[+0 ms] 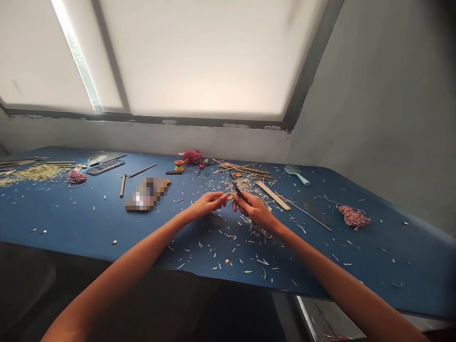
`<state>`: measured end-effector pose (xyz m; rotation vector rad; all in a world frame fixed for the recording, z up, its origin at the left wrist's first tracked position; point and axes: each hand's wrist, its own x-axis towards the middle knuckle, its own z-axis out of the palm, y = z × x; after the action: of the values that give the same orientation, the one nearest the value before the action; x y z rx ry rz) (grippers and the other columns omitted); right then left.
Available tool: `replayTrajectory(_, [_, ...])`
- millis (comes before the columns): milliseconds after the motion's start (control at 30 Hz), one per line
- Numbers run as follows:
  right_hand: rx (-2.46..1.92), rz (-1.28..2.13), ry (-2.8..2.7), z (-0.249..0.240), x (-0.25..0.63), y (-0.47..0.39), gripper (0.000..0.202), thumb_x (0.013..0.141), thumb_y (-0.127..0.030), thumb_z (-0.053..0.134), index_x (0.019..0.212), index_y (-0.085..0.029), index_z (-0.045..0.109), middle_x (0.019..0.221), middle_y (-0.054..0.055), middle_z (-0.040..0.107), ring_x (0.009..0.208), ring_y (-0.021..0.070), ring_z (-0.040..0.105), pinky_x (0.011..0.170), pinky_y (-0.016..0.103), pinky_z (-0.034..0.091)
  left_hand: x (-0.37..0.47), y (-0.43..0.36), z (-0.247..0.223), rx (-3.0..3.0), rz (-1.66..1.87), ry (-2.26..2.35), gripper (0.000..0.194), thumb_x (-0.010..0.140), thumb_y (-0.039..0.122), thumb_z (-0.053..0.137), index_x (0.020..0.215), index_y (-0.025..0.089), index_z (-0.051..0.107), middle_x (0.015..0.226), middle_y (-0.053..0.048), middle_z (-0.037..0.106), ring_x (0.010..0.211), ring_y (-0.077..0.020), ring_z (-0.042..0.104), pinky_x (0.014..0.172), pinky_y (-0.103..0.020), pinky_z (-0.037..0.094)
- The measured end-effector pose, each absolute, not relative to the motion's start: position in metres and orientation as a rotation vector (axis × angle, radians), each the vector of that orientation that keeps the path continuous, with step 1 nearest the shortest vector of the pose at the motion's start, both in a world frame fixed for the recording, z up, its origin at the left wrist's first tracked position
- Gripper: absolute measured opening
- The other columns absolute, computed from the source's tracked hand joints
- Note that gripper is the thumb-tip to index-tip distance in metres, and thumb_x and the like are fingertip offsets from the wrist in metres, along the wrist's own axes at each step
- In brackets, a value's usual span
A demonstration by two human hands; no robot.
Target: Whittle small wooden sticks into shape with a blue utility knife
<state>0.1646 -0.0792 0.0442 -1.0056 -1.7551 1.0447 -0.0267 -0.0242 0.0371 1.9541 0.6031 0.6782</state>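
Note:
My left hand (207,203) is closed, pinching one end of a small pale strip (230,196) that looks like wood or bamboo. In my right hand (258,212) is a dark knife (238,190), its blade pointing up and to the left. The right fingertips meet the strip's other end, close to the left fingers. Both hands are just above the blue table (149,232). Thin pale shavings (245,187) lie scattered beneath and beyond them. My fingers partly cover the strip and the knife's handle.
Thin sticks (245,168) and a flat wooden slat (273,195) lie beyond my hands. Right are a pale green hairbrush (297,175) and red-white yarn (354,217). Left lie a blurred packet (147,194), a phone (106,166) and a shavings heap (41,172).

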Motion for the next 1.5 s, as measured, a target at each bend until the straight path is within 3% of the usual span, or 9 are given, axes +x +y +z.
replayTrajectory(167, [-1.021,1.034,-1.788,0.051,0.169,-0.079,0.034,0.087,-0.05,0.042,0.08,-0.018,0.053,0.06,-0.004,0.041,0.048,0.0072,0.028,0.045,0.025,0.023,-0.029,-0.022,0.036,1.978,0.634,0.574,0.044,0.086,0.056,0.036,0.079,0.015,0.051,0.063,0.004,0.034,0.057,-0.0087,0.029,0.052,-0.022,0.023])
replayTrajectory(367, [-1.066,0.893,-1.915,0.058,0.171,-0.082,0.032,0.087,-0.047,0.045,0.094,-0.018,0.058,0.078,0.001,0.057,0.056,0.0088,0.039,0.053,0.025,0.03,-0.03,-0.024,0.036,2.065,0.633,0.654,0.047,0.086,0.058,0.033,0.081,0.015,0.053,0.064,0.003,0.037,0.059,-0.0095,0.033,0.053,-0.022,0.026])
replayTrajectory(467, [-1.108,0.745,-1.976,0.056,0.171,-0.083,0.03,0.088,-0.043,0.043,0.089,-0.018,0.059,0.081,0.002,0.06,0.061,0.0106,0.043,0.057,0.026,0.032,-0.03,-0.025,0.037,2.162,0.67,0.709,0.048,0.086,0.057,0.033,0.078,0.015,0.054,0.064,0.003,0.042,0.059,-0.0101,0.035,0.054,-0.022,0.027])
replayTrajectory(700, [-1.225,0.481,-1.994,0.051,0.162,-0.089,0.025,0.089,-0.035,0.039,0.084,-0.019,0.058,0.065,0.0,0.057,0.05,0.0103,0.04,0.052,0.027,0.028,-0.027,-0.029,0.038,2.307,0.754,0.86,0.047,0.088,0.054,0.032,0.07,0.015,0.054,0.056,0.003,0.041,0.055,-0.0096,0.034,0.052,-0.022,0.026])
replayTrajectory(967, [-1.248,0.666,-1.825,0.05,0.162,-0.087,0.028,0.087,-0.041,0.042,0.08,-0.018,0.057,0.073,0.001,0.056,0.054,0.0096,0.041,0.051,0.025,0.029,-0.023,-0.034,0.036,2.35,0.87,0.889,0.04,0.089,0.049,0.038,0.075,0.016,0.057,0.066,-0.001,0.054,0.063,-0.0124,0.046,0.06,-0.023,0.035])
replayTrajectory(1200, [-1.154,1.09,-1.568,0.036,0.163,-0.074,0.034,0.079,-0.05,0.052,0.089,-0.017,0.053,0.068,-0.003,0.05,0.048,0.0062,0.031,0.044,0.022,0.026,-0.019,-0.04,0.043,2.316,1.105,0.871,0.038,0.092,0.045,0.032,0.078,0.016,0.053,0.067,0.001,0.052,0.06,-0.0098,0.039,0.059,-0.022,0.032])
replayTrajectory(1500, [-1.176,0.948,-1.464,0.039,0.166,-0.075,0.044,0.072,-0.062,0.055,0.07,-0.019,0.05,0.059,-0.003,0.044,0.049,0.0073,0.032,0.045,0.024,0.025,-0.022,-0.032,0.033,2.226,0.876,0.813,0.047,0.089,0.054,0.032,0.08,0.015,0.057,0.065,0.001,0.05,0.06,-0.0099,0.04,0.058,-0.022,0.031])
